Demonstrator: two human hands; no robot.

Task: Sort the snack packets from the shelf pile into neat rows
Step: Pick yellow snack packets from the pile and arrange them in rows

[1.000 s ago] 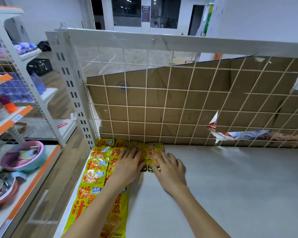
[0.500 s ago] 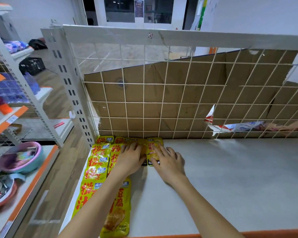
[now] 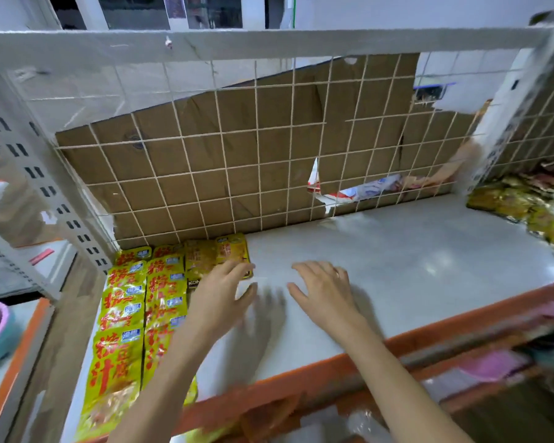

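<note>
Two full rows of yellow snack packets (image 3: 131,318) lie along the far-left side of the shelf (image 3: 397,266), running near to far; a third row is started at the back with two smaller packets (image 3: 218,255) against the wire grid (image 3: 237,155).

Left hand (image 3: 219,302): fingers spread, tips at the near edge of the rightmost small packet; motion blur, so contact or hover — cannot tell. No grip on anything. Right hand (image 3: 325,290): open, flat over bare shelf, holding nothing.

Step, as I read it: a placement looks finished, next fetch pending. Unsorted pile (image 3: 525,209) sits at far right, well apart from the rows. Next move needs a long reach right, one packet picked, laid near-side of the small ones, edges aligned.

Hard to read: pile is smeared and cut off by the frame edge, count unknown. Left forearm covers part of the second row.
</note>
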